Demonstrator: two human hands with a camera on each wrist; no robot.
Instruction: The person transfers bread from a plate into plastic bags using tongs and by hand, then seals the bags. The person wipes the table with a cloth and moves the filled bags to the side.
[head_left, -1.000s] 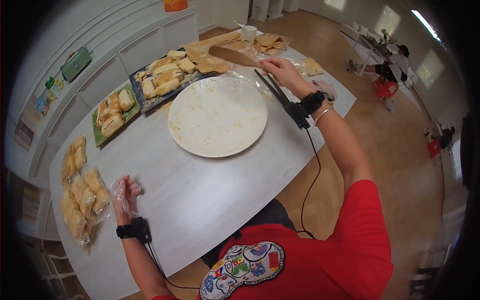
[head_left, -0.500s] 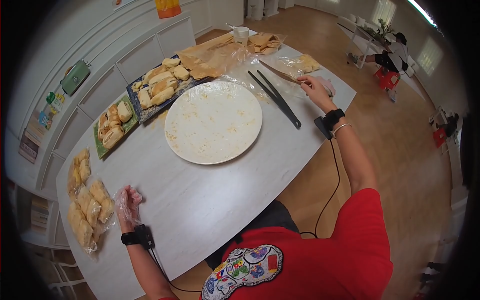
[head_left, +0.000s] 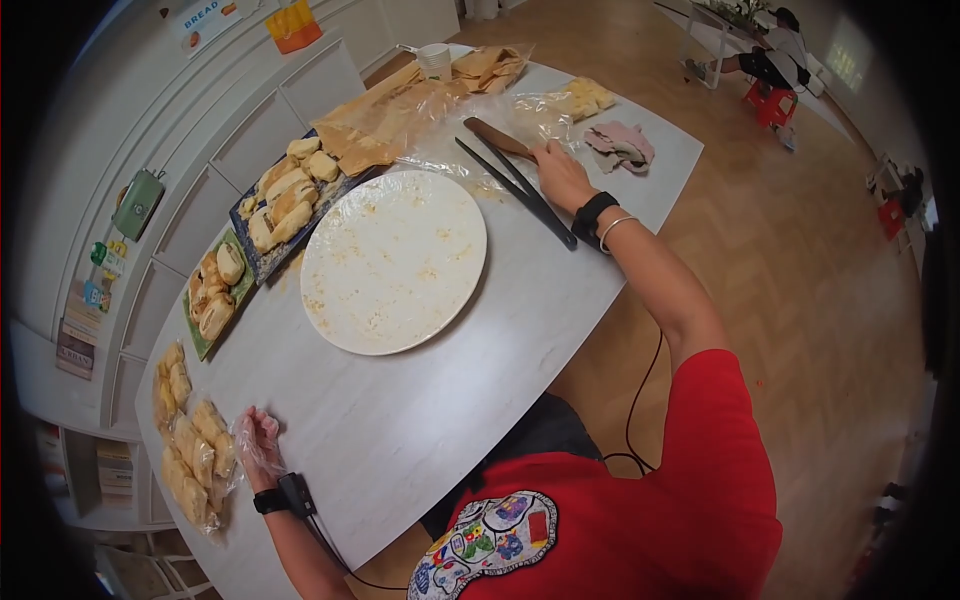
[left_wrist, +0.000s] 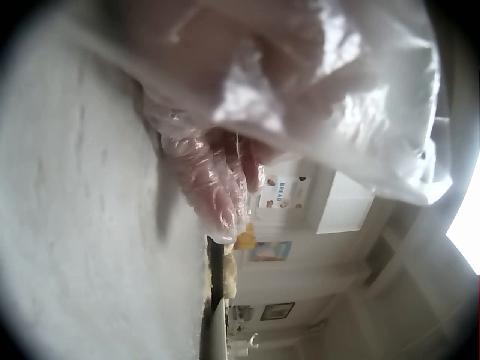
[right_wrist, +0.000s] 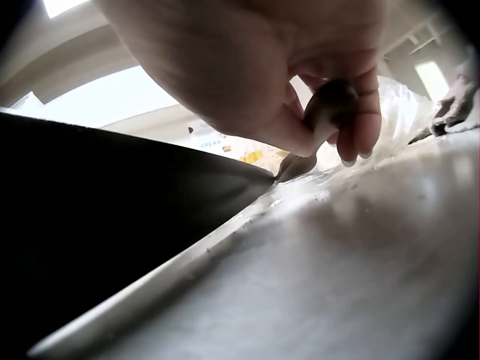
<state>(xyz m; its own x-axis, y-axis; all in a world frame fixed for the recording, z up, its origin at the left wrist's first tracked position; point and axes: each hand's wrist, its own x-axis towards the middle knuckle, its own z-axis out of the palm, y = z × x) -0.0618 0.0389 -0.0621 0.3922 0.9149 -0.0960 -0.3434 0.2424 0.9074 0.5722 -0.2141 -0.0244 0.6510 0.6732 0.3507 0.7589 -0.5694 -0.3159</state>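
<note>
My right hand [head_left: 566, 178] pinches the handle end of a brown wooden spatula [head_left: 500, 138], its blade low over clear plastic at the table's far right. Thumb and fingers meet round the dark handle [right_wrist: 330, 105] in the right wrist view. Black tongs [head_left: 528, 196] lie right beside this hand, their tips spread apart. My left hand [head_left: 258, 442], in a clear plastic glove [left_wrist: 206, 184], rests on the table with fingers loosely curled and nothing held. Bagged bread pieces [head_left: 198, 460] lie next to it.
A large white plate [head_left: 395, 290] with crumbs sits mid-table. Beyond it are a blue tray [head_left: 288, 243] and a green plate [head_left: 204, 345] of bread pieces. Brown paper [head_left: 365, 130], a white cup [head_left: 434, 62] and a pink-grey cloth [head_left: 620, 147] lie toward the far end.
The right hand has lowered the wooden spatula from above the table to beside the tongs. The left hand stays resting near the bagged bread, while the head view has shifted.
</note>
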